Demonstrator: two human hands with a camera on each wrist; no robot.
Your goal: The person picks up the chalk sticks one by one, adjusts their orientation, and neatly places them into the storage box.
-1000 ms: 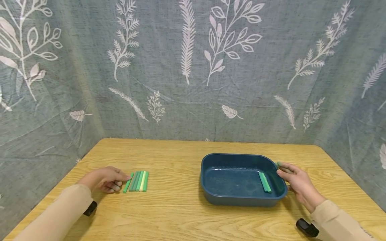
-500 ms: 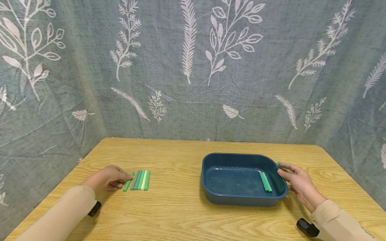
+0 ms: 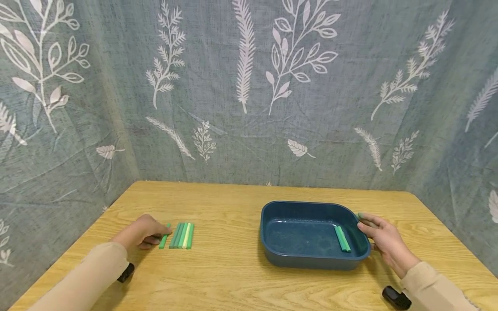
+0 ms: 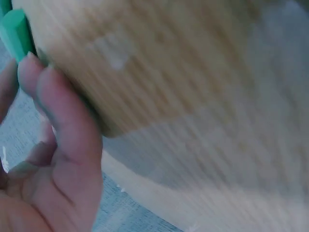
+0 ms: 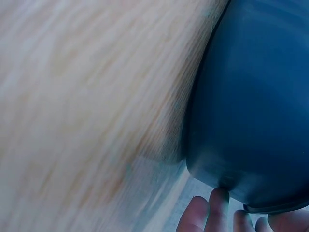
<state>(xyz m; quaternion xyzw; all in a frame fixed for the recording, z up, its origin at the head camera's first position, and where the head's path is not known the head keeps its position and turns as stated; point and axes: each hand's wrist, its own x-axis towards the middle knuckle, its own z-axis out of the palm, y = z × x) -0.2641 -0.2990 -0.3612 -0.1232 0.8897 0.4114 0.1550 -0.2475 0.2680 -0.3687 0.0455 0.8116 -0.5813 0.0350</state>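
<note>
At the left of the table, my left hand [image 3: 149,232] pinches a green pastel stick [image 3: 163,241] between thumb and fingertips. The left wrist view shows that stick's [image 4: 17,36] blocky end sticking out past the fingers. Just right of it lies a close row of pastel sticks [image 3: 182,235], several green and one pale yellow. My right hand [image 3: 383,237] holds the right end of a dark blue plastic tub [image 3: 307,261], thumb at the rim and fingers against the outer wall. Two green sticks [image 3: 342,239] lie side by side inside the tub. Green smudges mark the fingertips.
The wood-grain table [image 3: 225,276] extends between the row of sticks and the tub. A grey-green curtain [image 3: 218,86] with white leaf prints hangs behind it and along both sides. Black wrist devices [image 3: 397,298] sit under the sleeves.
The left hand has drawn its stick slightly away from the row, and the gap between them is wider. The right hand and the tub have stayed put. The head view has shifted a little.
</note>
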